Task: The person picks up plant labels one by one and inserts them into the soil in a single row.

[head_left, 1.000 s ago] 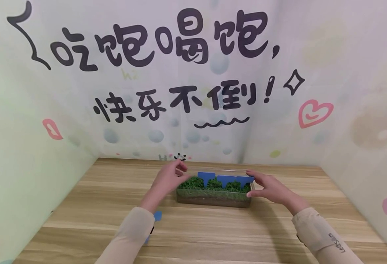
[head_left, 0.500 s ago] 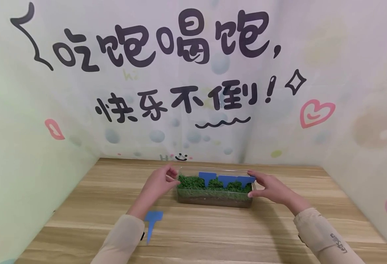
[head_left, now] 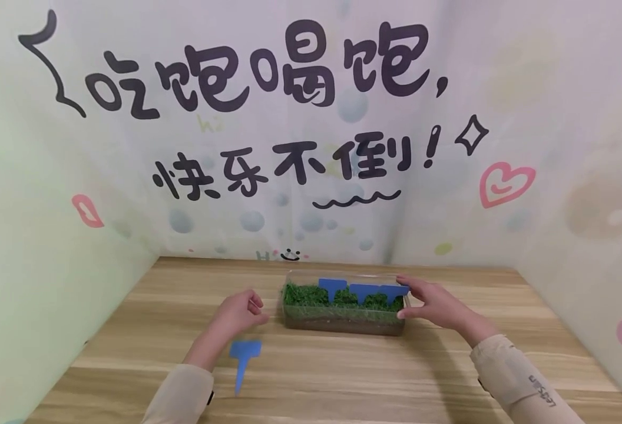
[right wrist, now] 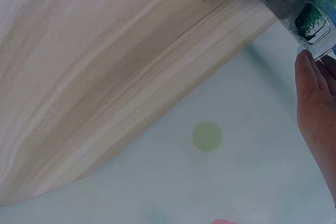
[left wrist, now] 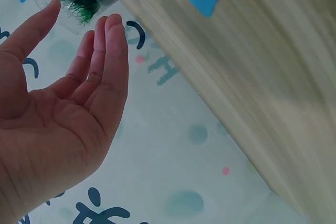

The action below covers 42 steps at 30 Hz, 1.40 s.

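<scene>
A clear plastic box (head_left: 343,325) with dark soil and green grass stands toward the back of the table. Three blue T-shaped plant labels (head_left: 333,286) stand upright in the grass, from the middle to the right end. My right hand (head_left: 439,306) holds the box's right end, thumb at the front corner and fingers at the back one. Left of the box, my left hand (head_left: 237,312) hovers apart from it, fingers loosely bent and holding nothing; the left wrist view shows a bare palm (left wrist: 68,119). Below that hand a loose blue plant label (head_left: 245,351) lies flat.
The wood-grain table (head_left: 343,383) meets a printed cloth backdrop (head_left: 226,235) close behind the box. Cloth walls also rise at the left and right sides.
My left hand has drawn back from the box's left end, moving left and toward me, uncovering the loose label. My right hand keeps its place at the right end.
</scene>
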### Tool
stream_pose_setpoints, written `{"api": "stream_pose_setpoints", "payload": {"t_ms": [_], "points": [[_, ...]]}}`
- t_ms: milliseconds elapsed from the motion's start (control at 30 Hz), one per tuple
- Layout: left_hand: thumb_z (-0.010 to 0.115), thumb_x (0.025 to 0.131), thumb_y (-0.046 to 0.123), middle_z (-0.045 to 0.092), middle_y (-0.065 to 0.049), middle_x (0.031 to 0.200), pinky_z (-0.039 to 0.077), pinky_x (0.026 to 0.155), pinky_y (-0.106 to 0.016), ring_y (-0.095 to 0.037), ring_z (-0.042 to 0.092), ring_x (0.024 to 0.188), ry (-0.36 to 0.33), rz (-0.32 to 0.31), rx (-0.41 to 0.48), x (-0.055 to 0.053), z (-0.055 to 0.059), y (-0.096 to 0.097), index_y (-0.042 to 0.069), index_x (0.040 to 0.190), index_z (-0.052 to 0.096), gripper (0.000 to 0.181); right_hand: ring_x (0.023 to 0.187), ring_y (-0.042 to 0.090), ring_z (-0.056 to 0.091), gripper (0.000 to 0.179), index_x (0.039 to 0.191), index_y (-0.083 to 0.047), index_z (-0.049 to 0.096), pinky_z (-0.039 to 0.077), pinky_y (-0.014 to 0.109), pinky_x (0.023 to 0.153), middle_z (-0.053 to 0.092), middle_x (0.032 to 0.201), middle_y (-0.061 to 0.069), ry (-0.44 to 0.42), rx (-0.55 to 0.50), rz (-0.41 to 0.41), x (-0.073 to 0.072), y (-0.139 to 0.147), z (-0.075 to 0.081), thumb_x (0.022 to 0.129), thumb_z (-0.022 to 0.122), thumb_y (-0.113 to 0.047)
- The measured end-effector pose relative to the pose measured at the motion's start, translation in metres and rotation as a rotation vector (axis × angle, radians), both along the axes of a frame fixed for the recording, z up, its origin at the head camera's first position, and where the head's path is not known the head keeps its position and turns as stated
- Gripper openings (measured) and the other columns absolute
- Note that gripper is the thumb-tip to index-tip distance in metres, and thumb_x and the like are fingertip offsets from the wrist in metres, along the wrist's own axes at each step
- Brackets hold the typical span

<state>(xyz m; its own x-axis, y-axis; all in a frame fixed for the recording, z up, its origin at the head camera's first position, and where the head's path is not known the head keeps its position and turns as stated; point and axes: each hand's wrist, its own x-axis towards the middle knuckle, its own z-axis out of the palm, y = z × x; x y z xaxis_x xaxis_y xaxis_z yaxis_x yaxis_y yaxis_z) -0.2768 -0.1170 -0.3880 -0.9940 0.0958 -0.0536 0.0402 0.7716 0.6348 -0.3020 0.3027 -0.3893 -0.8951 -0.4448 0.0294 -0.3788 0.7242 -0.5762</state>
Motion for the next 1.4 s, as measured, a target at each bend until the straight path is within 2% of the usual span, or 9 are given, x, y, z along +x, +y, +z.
{"api": "stream_pose_setpoints", "payload": {"t_ms": [133, 267, 400, 633, 767, 900, 1067, 1400], "points": [[0.081, 0.083, 0.021, 0.071, -0.006, 0.095, 0.053, 0.078, -0.041, -0.021, 0.065, 0.085, -0.024, -0.002, -0.084, 0.001, -0.005, -0.004, 0.002, 0.105, 0.062, 0.034, 0.135, 0.055, 0.042, 0.084, 0.152, 0.004, 0.033, 0.043, 0.059, 0.107, 0.035, 0.155, 0.03, -0.011, -0.006, 0.005, 0.001, 0.0, 0.0, 0.089, 0.074, -0.035], [0.078, 0.085, 0.022, 0.07, -0.011, 0.1, 0.053, 0.075, -0.042, -0.024, 0.064, 0.086, -0.05, 0.007, -0.245, 0.004, -0.004, -0.005, 0.002, 0.107, 0.062, 0.033, 0.134, 0.056, 0.042, 0.085, 0.152, 0.005, 0.033, 0.043, 0.059, 0.106, 0.035, 0.155, 0.031, -0.002, -0.008, 0.015, 0.002, -0.001, 0.002, 0.089, 0.074, -0.036], [0.077, 0.084, 0.02, 0.068, -0.015, 0.098, 0.052, 0.066, -0.038, -0.025, 0.059, 0.079, -0.078, 0.022, -0.387, 0.011, 0.0, -0.003, 0.002, 0.106, 0.064, 0.032, 0.133, 0.056, 0.044, 0.085, 0.151, 0.005, 0.034, 0.044, 0.059, 0.105, 0.036, 0.154, 0.031, 0.007, -0.007, 0.014, 0.003, -0.001, 0.002, 0.089, 0.074, -0.036], [0.082, 0.08, 0.027, 0.059, -0.005, 0.077, 0.047, 0.055, -0.029, -0.02, 0.055, 0.067, -0.099, 0.039, -0.526, 0.02, 0.0, 0.003, 0.004, 0.1, 0.066, 0.034, 0.133, 0.056, 0.044, 0.085, 0.152, 0.005, 0.033, 0.044, 0.058, 0.105, 0.035, 0.154, 0.031, -0.005, -0.011, 0.016, 0.002, -0.002, 0.002, 0.089, 0.074, -0.035], [0.088, 0.072, 0.031, 0.057, -0.004, 0.073, 0.047, 0.056, -0.029, -0.018, 0.055, 0.065, -0.106, 0.051, -0.582, 0.022, -0.003, 0.005, 0.006, 0.087, 0.066, 0.036, 0.134, 0.055, 0.043, 0.085, 0.152, 0.005, 0.033, 0.043, 0.059, 0.106, 0.036, 0.154, 0.031, -0.004, -0.006, 0.015, 0.002, -0.002, 0.002, 0.089, 0.074, -0.036], [0.091, 0.066, 0.034, 0.058, -0.003, 0.073, 0.048, 0.059, -0.028, -0.017, 0.054, 0.066, -0.123, 0.029, -0.658, 0.023, -0.007, 0.007, 0.007, 0.083, 0.068, 0.04, 0.135, 0.055, 0.042, 0.085, 0.152, 0.005, 0.033, 0.042, 0.059, 0.107, 0.035, 0.155, 0.031, -0.012, -0.008, 0.007, 0.001, -0.002, 0.001, 0.089, 0.074, -0.036], [0.091, 0.068, 0.031, 0.058, -0.003, 0.074, 0.05, 0.06, -0.029, -0.016, 0.054, 0.067, -0.134, 0.022, -0.691, 0.024, -0.011, 0.009, 0.006, 0.082, 0.069, 0.037, 0.135, 0.055, 0.042, 0.086, 0.152, 0.004, 0.033, 0.042, 0.059, 0.107, 0.034, 0.156, 0.03, -0.016, -0.013, 0.004, 0.001, -0.001, 0.0, 0.089, 0.074, -0.036], [0.091, 0.068, 0.025, 0.058, -0.004, 0.076, 0.05, 0.06, -0.03, -0.019, 0.054, 0.068, -0.135, 0.015, -0.607, 0.025, -0.016, 0.005, 0.004, 0.088, 0.068, 0.037, 0.133, 0.056, 0.044, 0.084, 0.151, 0.006, 0.034, 0.043, 0.058, 0.106, 0.036, 0.154, 0.032, 0.011, -0.014, 0.027, 0.002, -0.003, 0.0, 0.089, 0.074, -0.035]]}}
